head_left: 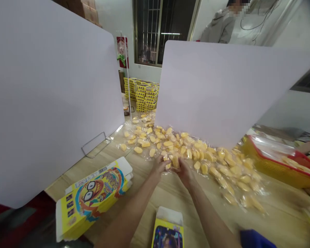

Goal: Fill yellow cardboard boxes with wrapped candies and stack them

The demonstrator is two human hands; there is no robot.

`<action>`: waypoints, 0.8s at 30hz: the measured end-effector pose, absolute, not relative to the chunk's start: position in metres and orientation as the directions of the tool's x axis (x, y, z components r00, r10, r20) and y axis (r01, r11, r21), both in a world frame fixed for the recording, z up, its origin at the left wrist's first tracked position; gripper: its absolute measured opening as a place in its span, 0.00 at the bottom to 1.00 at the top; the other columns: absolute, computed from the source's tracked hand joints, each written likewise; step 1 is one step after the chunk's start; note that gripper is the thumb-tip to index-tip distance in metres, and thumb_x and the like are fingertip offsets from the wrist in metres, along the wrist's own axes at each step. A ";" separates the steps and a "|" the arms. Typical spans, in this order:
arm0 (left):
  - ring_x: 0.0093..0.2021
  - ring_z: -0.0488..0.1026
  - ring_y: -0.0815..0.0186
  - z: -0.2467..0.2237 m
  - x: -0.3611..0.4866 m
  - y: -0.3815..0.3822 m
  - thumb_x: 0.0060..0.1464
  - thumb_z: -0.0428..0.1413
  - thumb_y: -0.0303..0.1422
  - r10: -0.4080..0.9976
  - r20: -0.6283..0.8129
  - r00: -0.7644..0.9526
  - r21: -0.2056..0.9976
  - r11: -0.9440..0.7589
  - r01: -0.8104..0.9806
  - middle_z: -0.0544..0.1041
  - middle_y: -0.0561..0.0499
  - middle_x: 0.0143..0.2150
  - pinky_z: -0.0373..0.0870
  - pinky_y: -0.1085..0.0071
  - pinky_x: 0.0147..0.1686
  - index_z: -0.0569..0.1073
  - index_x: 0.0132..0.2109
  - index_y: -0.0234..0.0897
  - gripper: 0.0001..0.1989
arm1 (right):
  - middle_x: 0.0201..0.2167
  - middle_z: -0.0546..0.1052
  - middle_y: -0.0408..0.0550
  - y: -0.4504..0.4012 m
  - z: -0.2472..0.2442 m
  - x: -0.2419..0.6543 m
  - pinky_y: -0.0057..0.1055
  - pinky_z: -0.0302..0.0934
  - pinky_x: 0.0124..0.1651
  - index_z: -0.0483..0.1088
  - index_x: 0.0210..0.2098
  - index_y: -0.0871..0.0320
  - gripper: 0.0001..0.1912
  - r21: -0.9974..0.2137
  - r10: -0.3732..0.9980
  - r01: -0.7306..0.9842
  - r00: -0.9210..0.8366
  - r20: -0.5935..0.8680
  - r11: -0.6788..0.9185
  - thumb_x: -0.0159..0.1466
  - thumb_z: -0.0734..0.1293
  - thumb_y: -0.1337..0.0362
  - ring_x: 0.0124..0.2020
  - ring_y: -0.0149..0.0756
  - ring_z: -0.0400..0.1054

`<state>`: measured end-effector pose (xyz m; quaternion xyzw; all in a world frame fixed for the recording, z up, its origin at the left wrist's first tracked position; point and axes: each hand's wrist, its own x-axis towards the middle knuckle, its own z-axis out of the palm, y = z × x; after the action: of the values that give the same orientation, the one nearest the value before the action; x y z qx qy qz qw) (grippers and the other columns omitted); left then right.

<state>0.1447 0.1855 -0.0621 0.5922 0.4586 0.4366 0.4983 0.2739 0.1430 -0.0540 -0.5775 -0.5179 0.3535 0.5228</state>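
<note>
Beyond small yellow box [168,230]: left hand [158,166], right hand [186,172], each grip pinching wrapped yellow pieces [175,161]. Loose pile [209,156] farther beyond box. Best pinched lightly, few together, wrappers freed from neighbours, nothing crushed.

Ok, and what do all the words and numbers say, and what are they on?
No text is clear enough to quote.
Cartoon boxes on the left: lettering and a barcode, too blurred.
Box in front: lettering too blurred.
Stacked boxes behind: print too small.
Wrapped yellow pieces: no lettering visible.
</note>
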 end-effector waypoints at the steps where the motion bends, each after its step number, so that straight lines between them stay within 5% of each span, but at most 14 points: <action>1: 0.26 0.70 0.68 -0.061 0.149 0.174 0.55 0.52 0.41 0.980 0.062 0.190 0.993 -0.080 0.087 0.71 0.51 0.27 0.65 0.74 0.25 0.70 0.36 0.33 0.14 | 0.34 0.76 0.50 0.131 -0.056 0.265 0.31 0.64 0.30 0.71 0.42 0.60 0.25 -0.978 0.962 0.187 0.240 0.134 0.090 0.65 0.54 0.46 0.32 0.37 0.70; 7: 0.31 0.67 0.66 -0.060 0.168 0.111 0.56 0.52 0.44 0.987 0.110 0.114 0.988 -0.121 0.093 0.69 0.52 0.26 0.62 0.71 0.34 0.66 0.27 0.37 0.16 | 0.25 0.70 0.44 0.081 -0.064 0.231 0.28 0.58 0.31 0.66 0.28 0.59 0.23 -0.987 0.867 0.123 0.476 0.148 0.101 0.64 0.57 0.46 0.29 0.33 0.62; 14: 0.29 0.64 0.67 -0.061 0.147 0.079 0.56 0.51 0.40 0.980 0.045 0.192 0.993 -0.066 0.102 0.66 0.54 0.24 0.61 0.72 0.32 0.64 0.26 0.37 0.14 | 0.26 0.70 0.43 0.037 -0.063 0.251 0.29 0.57 0.36 0.68 0.27 0.59 0.17 -0.987 0.883 0.146 0.452 0.123 0.063 0.61 0.62 0.51 0.32 0.34 0.62; 24: 0.28 0.65 0.71 -0.082 0.098 0.076 0.48 0.52 0.35 0.971 0.054 0.233 0.996 -0.070 0.062 0.66 0.56 0.27 0.62 0.76 0.29 0.62 0.31 0.37 0.07 | 0.30 0.72 0.44 0.006 -0.093 0.266 0.31 0.63 0.33 0.65 0.36 0.57 0.15 -0.999 0.909 0.008 0.415 0.043 0.044 0.56 0.66 0.53 0.30 0.35 0.67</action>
<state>0.0976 0.0757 -0.0815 0.5873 0.4397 0.4360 0.5212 0.2662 0.0065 -0.0930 -0.5830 -0.3931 0.3715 0.6063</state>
